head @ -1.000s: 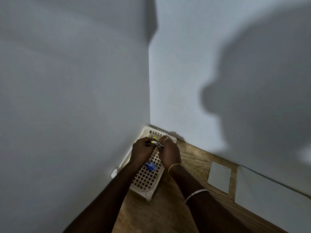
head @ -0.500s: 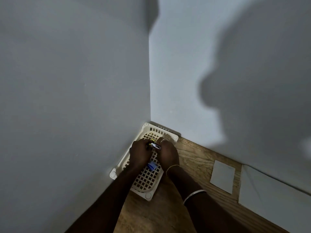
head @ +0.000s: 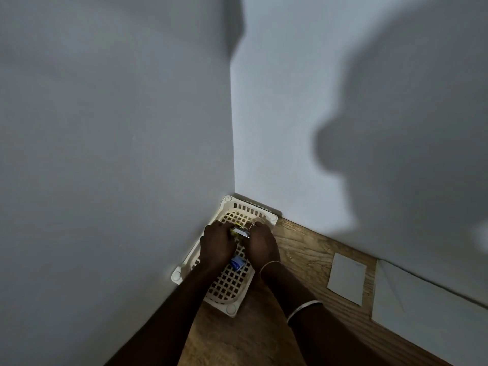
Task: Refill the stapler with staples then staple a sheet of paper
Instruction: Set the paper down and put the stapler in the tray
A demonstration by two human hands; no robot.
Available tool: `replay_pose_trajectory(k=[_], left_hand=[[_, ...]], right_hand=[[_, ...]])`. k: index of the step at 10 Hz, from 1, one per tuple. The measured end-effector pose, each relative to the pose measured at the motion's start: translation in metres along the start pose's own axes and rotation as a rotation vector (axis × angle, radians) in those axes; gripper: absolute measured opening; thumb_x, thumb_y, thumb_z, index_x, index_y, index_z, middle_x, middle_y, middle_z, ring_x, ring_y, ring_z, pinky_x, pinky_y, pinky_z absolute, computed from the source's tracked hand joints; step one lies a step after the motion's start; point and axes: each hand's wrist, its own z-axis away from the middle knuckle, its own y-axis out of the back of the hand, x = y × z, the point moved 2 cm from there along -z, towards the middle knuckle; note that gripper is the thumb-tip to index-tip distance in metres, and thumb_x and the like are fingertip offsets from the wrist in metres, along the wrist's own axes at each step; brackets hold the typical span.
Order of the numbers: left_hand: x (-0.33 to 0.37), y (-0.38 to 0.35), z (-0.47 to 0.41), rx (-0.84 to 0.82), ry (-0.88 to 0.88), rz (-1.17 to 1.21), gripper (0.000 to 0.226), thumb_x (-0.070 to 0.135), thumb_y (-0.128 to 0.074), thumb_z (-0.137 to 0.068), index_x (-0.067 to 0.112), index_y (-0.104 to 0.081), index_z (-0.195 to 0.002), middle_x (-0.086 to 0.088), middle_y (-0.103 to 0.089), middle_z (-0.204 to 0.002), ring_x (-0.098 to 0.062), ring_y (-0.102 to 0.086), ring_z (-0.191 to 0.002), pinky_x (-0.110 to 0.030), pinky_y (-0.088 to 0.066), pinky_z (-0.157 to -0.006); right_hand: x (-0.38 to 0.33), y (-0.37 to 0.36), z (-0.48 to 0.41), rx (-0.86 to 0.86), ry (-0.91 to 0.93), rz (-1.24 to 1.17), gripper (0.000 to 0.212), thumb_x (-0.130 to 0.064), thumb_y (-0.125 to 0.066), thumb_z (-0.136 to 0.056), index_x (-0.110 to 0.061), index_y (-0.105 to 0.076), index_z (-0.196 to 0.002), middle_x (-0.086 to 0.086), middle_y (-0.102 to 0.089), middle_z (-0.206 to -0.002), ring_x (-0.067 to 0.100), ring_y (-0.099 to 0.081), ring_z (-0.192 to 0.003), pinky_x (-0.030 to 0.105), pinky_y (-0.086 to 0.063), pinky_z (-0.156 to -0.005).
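Two hands meet over the far end of a basket. Left hand (head: 217, 245): fingers curled down round the yellow end of the stapler (head: 240, 231). Right hand (head: 261, 245): fingers curled over its metal end, ring on one finger, thin bracelet at the wrist, pale bangle further up the forearm.

Stapler lies crosswise between the two hands, gripped by both and just beyond the knuckles. It is small, with a yellow body and a bright metal strip on top, mostly hidden by fingers. Cannot tell whether it is open, or whether it touches the lattice.

Blue packet (head: 237, 262) on the basket floor, between the wrists.

Basket (head: 230, 309): white lattice, pushed into the wall corner, on a wooden table (head: 303, 249). Well to the right lie a small sheet (head: 347, 278) and then a large sheet (head: 422, 307) along the wall.
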Motion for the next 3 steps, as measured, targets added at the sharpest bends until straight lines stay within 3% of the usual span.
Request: replay_pose_trajectory(k=[2, 3], left_hand=[[0.009, 0.012, 0.011, 0.028, 0.002, 0.097, 0.043, 0.015, -0.06, -0.093, 0.018, -0.065, -0.135, -0.012, -0.064, -0.126, -0.031, -0.06, -0.116, -0.043, -0.05, -0.1], [0.021, 0.022, 0.014, 0.075, -0.043, 0.156, 0.033, 0.019, -0.064, -0.094, 0.015, -0.071, -0.126, -0.011, -0.067, -0.119, -0.029, -0.063, -0.11, -0.04, -0.051, -0.096]], right_hand=[[0.002, 0.029, 0.017, 0.021, -0.024, -0.092, 0.037, -0.022, -0.058, -0.094, -0.01, -0.061, -0.129, 0.011, -0.062, -0.128, 0.028, -0.054, -0.122, 0.037, -0.047, -0.099], [0.012, 0.051, 0.041, 0.073, -0.008, -0.117, 0.037, -0.027, -0.059, -0.095, -0.013, -0.061, -0.13, 0.008, -0.064, -0.126, 0.025, -0.056, -0.12, 0.034, -0.046, -0.098]])
